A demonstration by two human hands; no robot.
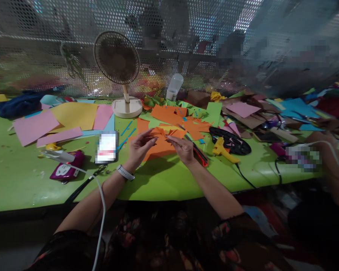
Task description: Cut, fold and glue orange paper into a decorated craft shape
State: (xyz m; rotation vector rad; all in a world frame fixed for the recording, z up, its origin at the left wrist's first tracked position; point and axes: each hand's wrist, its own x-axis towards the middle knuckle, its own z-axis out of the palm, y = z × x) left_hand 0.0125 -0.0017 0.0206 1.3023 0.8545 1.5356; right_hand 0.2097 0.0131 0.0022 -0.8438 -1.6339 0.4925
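Both of my hands are at a folded piece of orange paper (162,132) above the green table. My left hand (139,147) is closed on its left side, thumb and fingertips together near the edge. On the right side, my right hand (182,147) pinches the paper between thumb and forefinger. Under it lies a larger orange sheet (158,150). Scissors with red-and-black handles (201,155) rest beside my right wrist. Cut orange pieces (196,128) and narrow blue strips (127,128) lie around my hands.
A fan (126,107) stands behind the papers. At left are a phone (106,146) and a purple device (69,169) with a white cable. A yellow glue gun (224,150) lies right, near a black tray (237,143). Another person's arm (332,158) reaches in at far right.
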